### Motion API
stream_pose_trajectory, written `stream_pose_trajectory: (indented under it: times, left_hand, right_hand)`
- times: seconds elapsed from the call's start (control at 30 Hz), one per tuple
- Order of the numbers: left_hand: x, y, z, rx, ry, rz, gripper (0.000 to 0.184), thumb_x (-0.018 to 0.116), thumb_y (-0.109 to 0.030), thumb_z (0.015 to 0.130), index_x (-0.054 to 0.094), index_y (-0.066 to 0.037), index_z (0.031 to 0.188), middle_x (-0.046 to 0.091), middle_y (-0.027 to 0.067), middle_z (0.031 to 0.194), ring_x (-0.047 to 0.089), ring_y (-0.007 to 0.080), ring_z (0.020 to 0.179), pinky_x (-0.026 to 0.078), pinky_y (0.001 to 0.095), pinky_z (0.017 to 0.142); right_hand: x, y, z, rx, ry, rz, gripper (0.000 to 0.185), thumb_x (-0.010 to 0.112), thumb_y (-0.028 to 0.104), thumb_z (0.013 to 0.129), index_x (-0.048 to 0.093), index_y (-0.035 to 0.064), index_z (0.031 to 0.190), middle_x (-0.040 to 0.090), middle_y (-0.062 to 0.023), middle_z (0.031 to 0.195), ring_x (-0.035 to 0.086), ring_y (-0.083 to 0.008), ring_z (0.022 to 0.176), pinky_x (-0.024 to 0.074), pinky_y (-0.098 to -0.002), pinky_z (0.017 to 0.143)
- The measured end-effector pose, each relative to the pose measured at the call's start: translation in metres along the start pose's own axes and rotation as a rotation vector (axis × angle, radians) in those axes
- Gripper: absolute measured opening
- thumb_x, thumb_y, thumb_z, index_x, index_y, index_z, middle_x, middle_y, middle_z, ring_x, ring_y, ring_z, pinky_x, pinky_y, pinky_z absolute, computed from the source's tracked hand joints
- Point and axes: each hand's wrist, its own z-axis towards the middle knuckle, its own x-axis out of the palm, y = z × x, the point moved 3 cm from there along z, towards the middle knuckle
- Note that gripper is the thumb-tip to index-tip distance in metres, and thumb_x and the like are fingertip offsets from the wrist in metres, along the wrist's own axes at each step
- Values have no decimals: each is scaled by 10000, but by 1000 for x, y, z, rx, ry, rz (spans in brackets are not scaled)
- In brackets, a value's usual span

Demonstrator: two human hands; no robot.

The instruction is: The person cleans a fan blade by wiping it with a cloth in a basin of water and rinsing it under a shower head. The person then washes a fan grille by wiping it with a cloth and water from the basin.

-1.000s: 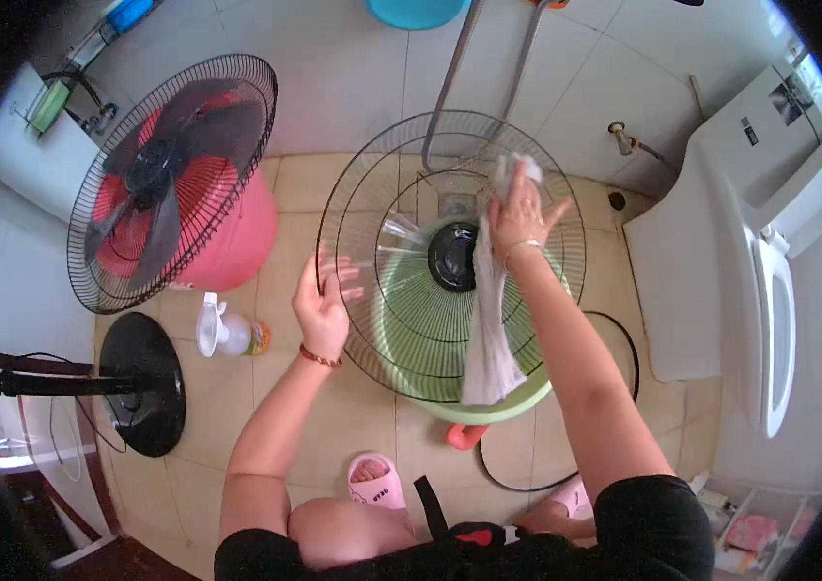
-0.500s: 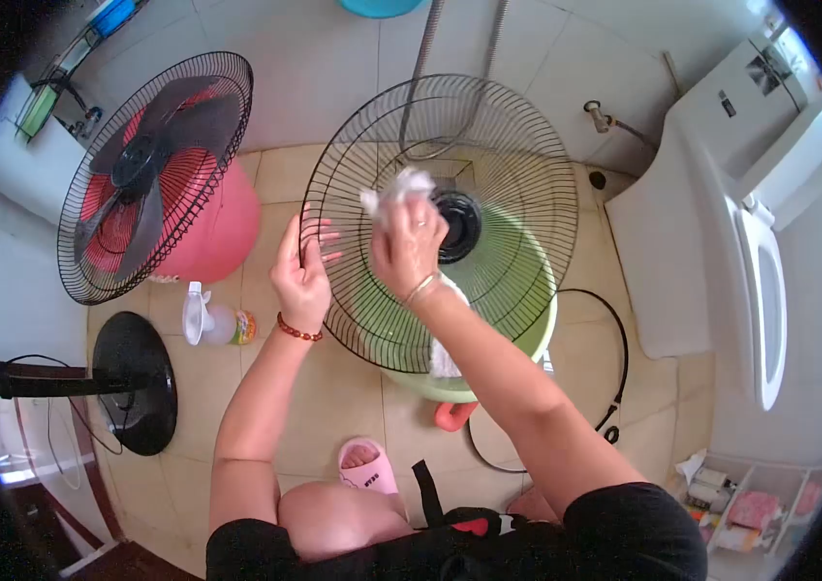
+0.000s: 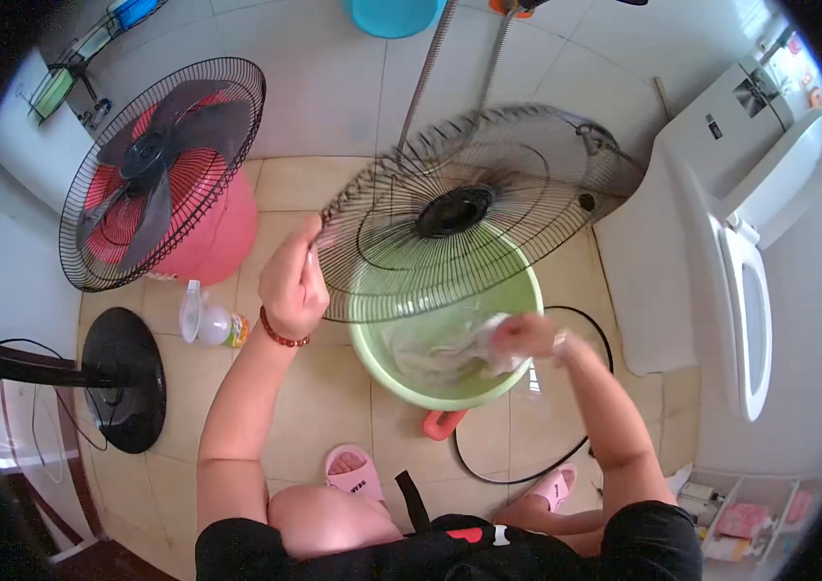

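Observation:
My left hand (image 3: 294, 278) grips the near left edge of a black wire fan grille (image 3: 372, 281), holding it tilted above a green basin (image 3: 360, 351). The grille has a dark round hub in its middle and is slightly blurred. Low at the basin's right side, my right hand (image 3: 525, 339) is closed on a white cloth (image 3: 498, 351). Whitish material lies in the basin below the cloth; whether it is all one piece of cloth I cannot tell.
At left, a fan's grey blades and rear grille (image 3: 144, 155) rest against a pink bucket (image 3: 212, 232). A spray bottle (image 3: 212, 324) and black fan stand (image 3: 125, 387) are nearby. A toilet (image 3: 745, 310) stands right. A black hose (image 3: 488, 476) curves on the tiles by a red handle (image 3: 442, 424).
My right hand has moved from the grille's middle down and right to the basin with the cloth. The grille has tilted and shifted right; my left hand has closed on its edge.

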Motion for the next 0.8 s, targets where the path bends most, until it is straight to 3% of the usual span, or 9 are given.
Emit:
stream_pose_trajectory:
  times: [0.07, 0.2, 0.3, 0.33, 0.47, 0.5, 0.63, 0.73, 0.8]
  left_hand:
    - [-9, -21, 11, 121, 100, -37, 228, 554, 26, 818, 528, 40, 1044, 611, 219, 1018, 634, 315, 875, 527, 344, 689]
    - [-13, -34, 0, 284, 165, -359, 207, 575, 37, 753, 511, -17, 941, 574, 217, 1100, 624, 339, 872, 521, 359, 661]
    - [-24, -27, 3, 264, 324, -51, 454, 440, -359, 896, 417, 1, 1172, 538, 226, 1135, 555, 398, 996, 451, 447, 848]
    - [-32, -21, 6, 198, 408, 74, 556, 387, -461, 916, 384, 5, 1220, 538, 228, 1134, 538, 401, 1030, 426, 466, 897]
    - [-23, 76, -75, -1224, -90, -636, 979, 280, -725, 817, 119, 46, 1398, 241, 248, 1419, 277, 397, 1298, 321, 486, 999]
    - [-27, 60, -70, -1549, 146, -755, 1054, 389, -697, 812, -51, 64, 1395, 26, 249, 1471, 143, 396, 1348, 302, 499, 1012]
    - [-4, 25, -57, -1819, 478, -1163, 1106, 587, -567, 795, -81, 98, 1373, 15, 274, 1460, 133, 359, 1356, 291, 502, 1015]
    - [10, 39, -70, -1458, 621, -203, 993, 548, -608, 797, 144, 99, 1366, 294, 257, 1371, 385, 343, 1216, 441, 442, 843]
    - [17, 42, -89, -1609, 745, -391, 929, 507, -669, 781, 311, 72, 1304, 409, 208, 1294, 466, 294, 1072, 429, 411, 823]
  right_hand:
    - [-54, -32, -32, 367, -501, 598, 429, 638, 356, 792, 591, 13, 1045, 644, -124, 890, 613, -183, 692, 523, -298, 709]
    - [-97, -87, -47, 14, -930, 693, 317, 518, 206, 893, 547, -32, 1101, 595, -150, 1072, 630, -190, 772, 529, -301, 726]
    - [-90, -100, -66, -264, -981, -406, 271, 474, 90, 891, 548, -18, 1129, 604, -152, 1082, 636, -198, 810, 525, -308, 737]
    - [-82, -81, -73, -148, -875, -87, 278, 487, 43, 856, 566, -12, 1117, 623, -153, 1052, 642, -211, 825, 523, -308, 746]
    - [-63, -34, -110, -505, -1116, -232, 287, 524, -27, 776, 615, -8, 1047, 661, -158, 981, 654, -231, 870, 525, -305, 769]
    - [-68, -17, -117, -565, -1196, -274, 262, 553, -52, 758, 622, -24, 1008, 654, -182, 993, 654, -249, 890, 535, -315, 775]
    - [-88, 35, -151, -675, -1293, -529, 265, 599, -79, 714, 618, -38, 975, 635, -209, 1025, 639, -276, 941, 555, -294, 723]
    - [-96, 57, -168, -678, -1333, -656, 256, 611, -90, 706, 617, -45, 958, 613, -223, 1071, 615, -289, 1000, 562, -274, 682]
    - [-101, 67, -177, -691, -1405, -653, 253, 616, -96, 710, 617, -48, 958, 596, -229, 1105, 593, -292, 1045, 562, -277, 681]
